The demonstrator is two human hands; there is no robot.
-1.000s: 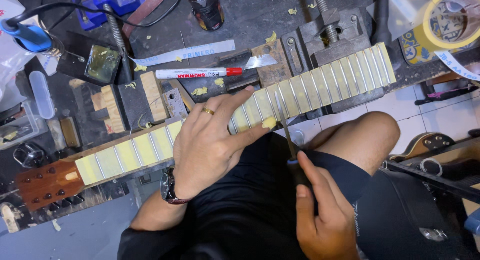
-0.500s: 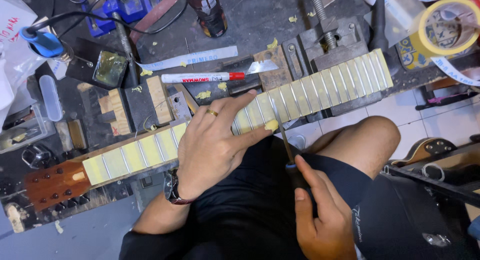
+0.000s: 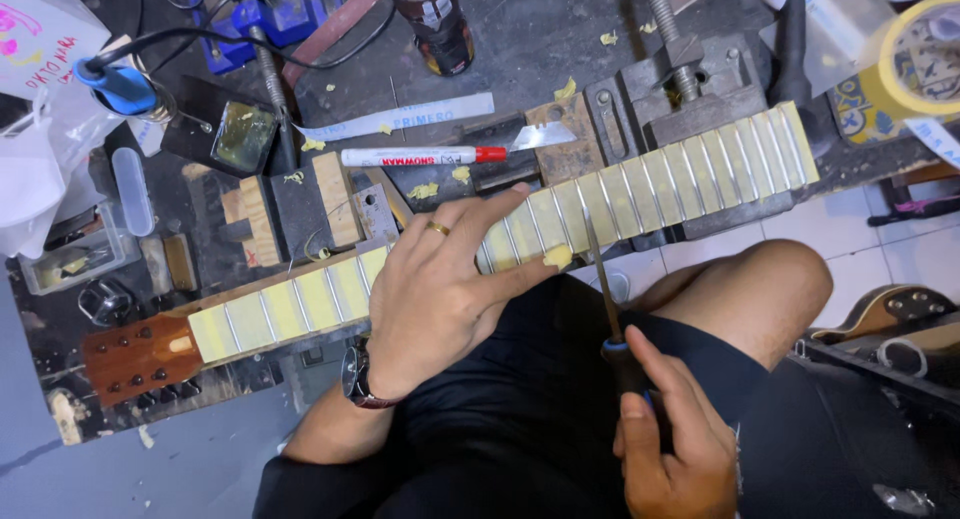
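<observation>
A guitar neck point(image 3: 680, 184) lies slanted across the workbench, its fretboard covered in yellow masking tape between the frets, with the brown headstock point(image 3: 135, 357) at lower left. My left hand point(image 3: 445, 284), wearing a ring and a wristwatch, presses flat on the middle of the neck. My right hand point(image 3: 672, 439) grips the dark handle of a slim metal file point(image 3: 603, 279). The file's tip rests on a fret just right of my left thumb.
A metal vise point(image 3: 690, 84) stands behind the neck. A red-capped white marker point(image 3: 420, 156), a blade point(image 3: 543, 135), wood blocks point(image 3: 295, 204), a soldering iron point(image 3: 120, 87), a dark bottle point(image 3: 437, 24) and a tape roll point(image 3: 915, 59) crowd the bench. Another guitar body point(image 3: 890, 319) lies at right.
The view has shifted slightly. Both hands keep their hold; the file stays on the same fret area with barely any movement.
</observation>
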